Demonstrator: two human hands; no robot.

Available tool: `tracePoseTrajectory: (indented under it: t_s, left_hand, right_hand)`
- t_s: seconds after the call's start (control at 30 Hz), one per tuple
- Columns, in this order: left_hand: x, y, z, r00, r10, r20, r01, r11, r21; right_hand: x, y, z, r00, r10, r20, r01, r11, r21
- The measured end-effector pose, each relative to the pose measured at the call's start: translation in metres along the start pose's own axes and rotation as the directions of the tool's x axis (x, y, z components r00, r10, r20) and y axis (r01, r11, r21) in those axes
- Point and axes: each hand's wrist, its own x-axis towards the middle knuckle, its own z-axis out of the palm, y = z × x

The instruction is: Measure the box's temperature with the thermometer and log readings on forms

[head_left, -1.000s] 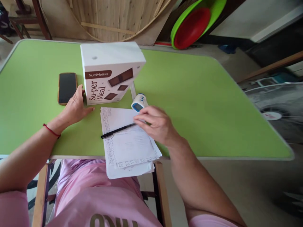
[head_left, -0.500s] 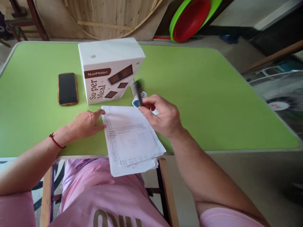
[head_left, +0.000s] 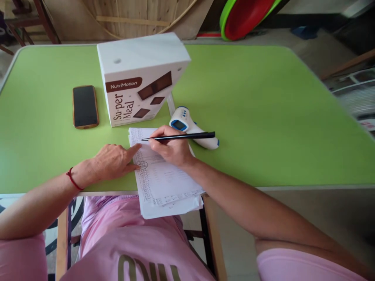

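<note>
Between the thumb and fingers of my right hand (head_left: 172, 148) is a slim black pen (head_left: 190, 136), its tip pointing left at the upper left of the papers. The stack of papers (head_left: 168, 183) carries printed lines and handwritten marks, with a circled spot near its left side; its lower part hangs over the table edge. My left hand (head_left: 114, 160) lies at the left margin of the papers, index finger stretched onto the sheet near the pen tip, thumb apart. Behind my right hand lies a white and blue infrared thermometer (head_left: 202, 138).
The green table (head_left: 258, 117) holds a white NutriMotion box (head_left: 143, 74) behind the papers and a phone (head_left: 85, 107) in a brown case to its left. Past the far edge stand a red and green basin (head_left: 249, 17) and a wooden chair (head_left: 41, 21).
My right hand has moved left and down onto the papers. The pen has swung from upright to nearly level, its tip now at the sheet. More of the thermometer shows.
</note>
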Motion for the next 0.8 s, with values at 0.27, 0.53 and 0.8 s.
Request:
tracePoseTrajectory:
  t_s: [0.27, 0.53, 0.8]
  left_hand:
    - [0.001, 0.0017, -0.0048, 0.997, -0.018, 0.072, 0.018, 1.0, -0.012]
    - [0.0015, 0.0003, 0.0015, 1.0, 0.001, -0.026, -0.001, 1.0, -0.002]
    - [0.002, -0.0003, -0.0009, 1.0, -0.007, 0.018, 0.007, 1.0, -0.001]
  right_hand:
    - [0.001, 0.0023, 0.0001, 0.996, -0.085, 0.024, 0.086, 0.992, -0.087]
    - [0.0008, 0.0044, 0.0006, 0.996, -0.075, 0.058, 0.079, 0.994, -0.079]
    - [0.0017, 0.0038, 0.0015, 0.992, -0.103, 0.069, 0.109, 0.99, -0.086]
